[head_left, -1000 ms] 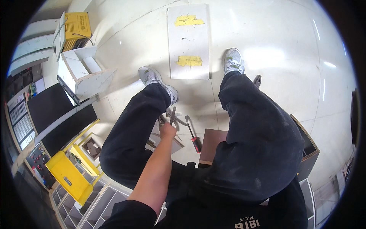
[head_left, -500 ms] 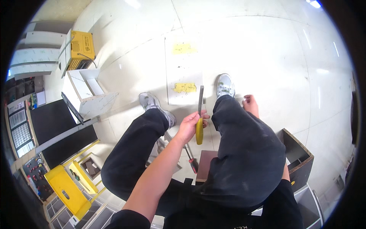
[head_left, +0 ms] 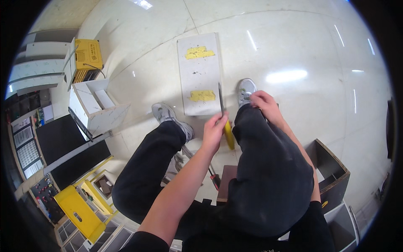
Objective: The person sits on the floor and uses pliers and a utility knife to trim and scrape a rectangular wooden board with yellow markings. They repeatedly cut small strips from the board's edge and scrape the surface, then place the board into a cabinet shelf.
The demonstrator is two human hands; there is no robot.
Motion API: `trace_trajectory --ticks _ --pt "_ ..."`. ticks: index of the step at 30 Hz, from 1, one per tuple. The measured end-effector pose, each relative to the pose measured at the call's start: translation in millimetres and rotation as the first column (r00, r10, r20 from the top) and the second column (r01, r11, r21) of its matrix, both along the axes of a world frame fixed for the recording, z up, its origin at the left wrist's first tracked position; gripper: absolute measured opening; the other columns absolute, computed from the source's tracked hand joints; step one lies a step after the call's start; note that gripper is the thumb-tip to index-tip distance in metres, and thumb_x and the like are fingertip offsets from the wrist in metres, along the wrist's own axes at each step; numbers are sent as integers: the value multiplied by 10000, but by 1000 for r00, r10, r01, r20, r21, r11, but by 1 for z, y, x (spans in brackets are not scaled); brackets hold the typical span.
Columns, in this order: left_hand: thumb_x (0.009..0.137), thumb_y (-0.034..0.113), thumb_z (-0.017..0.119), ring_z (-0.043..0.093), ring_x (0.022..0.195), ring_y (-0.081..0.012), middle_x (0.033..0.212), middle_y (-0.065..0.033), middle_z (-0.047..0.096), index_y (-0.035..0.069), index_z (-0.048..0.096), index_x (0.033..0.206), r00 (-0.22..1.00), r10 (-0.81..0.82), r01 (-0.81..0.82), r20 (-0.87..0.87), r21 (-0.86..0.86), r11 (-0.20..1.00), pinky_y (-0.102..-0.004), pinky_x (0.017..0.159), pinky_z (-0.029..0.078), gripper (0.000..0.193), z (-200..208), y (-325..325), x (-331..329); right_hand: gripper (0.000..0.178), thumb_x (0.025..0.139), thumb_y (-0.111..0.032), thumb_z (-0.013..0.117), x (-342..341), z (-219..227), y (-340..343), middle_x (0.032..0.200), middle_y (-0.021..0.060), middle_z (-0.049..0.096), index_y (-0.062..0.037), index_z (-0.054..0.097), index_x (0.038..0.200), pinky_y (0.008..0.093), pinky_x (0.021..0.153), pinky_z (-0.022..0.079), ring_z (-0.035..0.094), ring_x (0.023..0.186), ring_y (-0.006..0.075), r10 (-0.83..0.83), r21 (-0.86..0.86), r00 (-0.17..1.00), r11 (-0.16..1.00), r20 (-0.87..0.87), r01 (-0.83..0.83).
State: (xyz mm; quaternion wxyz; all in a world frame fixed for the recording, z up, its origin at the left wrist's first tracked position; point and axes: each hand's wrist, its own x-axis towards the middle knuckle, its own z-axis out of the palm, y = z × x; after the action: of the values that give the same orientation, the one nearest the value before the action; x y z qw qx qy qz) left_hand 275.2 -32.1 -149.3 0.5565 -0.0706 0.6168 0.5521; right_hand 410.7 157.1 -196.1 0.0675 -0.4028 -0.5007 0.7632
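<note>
My left hand is closed around a screwdriver with a yellow handle, its metal shaft pointing up and away toward a white panel lying on the floor. That panel carries two yellow tape patches. My right hand rests on my right knee, fingers curled, close to my grey right shoe. Whether it holds anything small I cannot tell. My legs in dark trousers fill the middle of the view.
A red-handled tool and pliers lie on the floor between my legs. A white open box stands at left, a yellow machine behind it. A yellow case sits lower left, a dark open box at right.
My left hand lifted from the tools on the floor, picked up the yellow-handled screwdriver and raised it between my knees. My right hand came onto my right knee.
</note>
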Motion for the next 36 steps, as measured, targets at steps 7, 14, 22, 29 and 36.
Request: trace_trajectory --ticks 7,14,22,29,36 --pt "936 152 629 601 899 -129 1024 -73 660 -32 643 1110 959 -1 17 -284 55 998 -269 801 489 254 -6 129 -44 543 904 -315 651 -50 26 7 932 101 593 -23 440 1311 327 772 482 584 848 166 358 117 933 929 -35 -352" --pt "876 185 638 604 1060 -285 1134 -150 647 47 630 1171 71 -671 407 -738 -593 695 -367 934 464 325 -110 177 -166 203 981 -157 529 -44 -21 5 750 -4 511 -69 486 1159 230 611 407 498 651 80 -166 -135 985 976 54 172" --pt "956 366 487 501 1209 -317 1275 -170 543 55 437 1372 -422 -775 311 -470 -878 363 -494 1071 328 522 -158 248 -299 195 979 -145 527 -42 -35 1 732 -1 511 -68 484 1153 233 629 401 500 661 84 -206 -201 965 950 164 237" --pt "902 526 517 437 1272 -311 1353 -168 448 105 452 1378 -260 -851 286 -457 -878 384 -582 1094 245 638 -147 259 -255 190 961 -122 530 -45 -38 -2 730 1 513 -65 494 1138 237 620 402 502 649 87 -257 -198 949 936 183 291" --pt "703 465 718 446 1228 -326 1303 -158 462 59 464 1298 -294 -865 221 -407 -909 353 -589 1083 253 763 -155 259 -214 184 953 -129 540 -45 -38 0 719 -3 511 -72 499 1124 238 606 400 505 636 90 -286 -230 938 916 198 328"
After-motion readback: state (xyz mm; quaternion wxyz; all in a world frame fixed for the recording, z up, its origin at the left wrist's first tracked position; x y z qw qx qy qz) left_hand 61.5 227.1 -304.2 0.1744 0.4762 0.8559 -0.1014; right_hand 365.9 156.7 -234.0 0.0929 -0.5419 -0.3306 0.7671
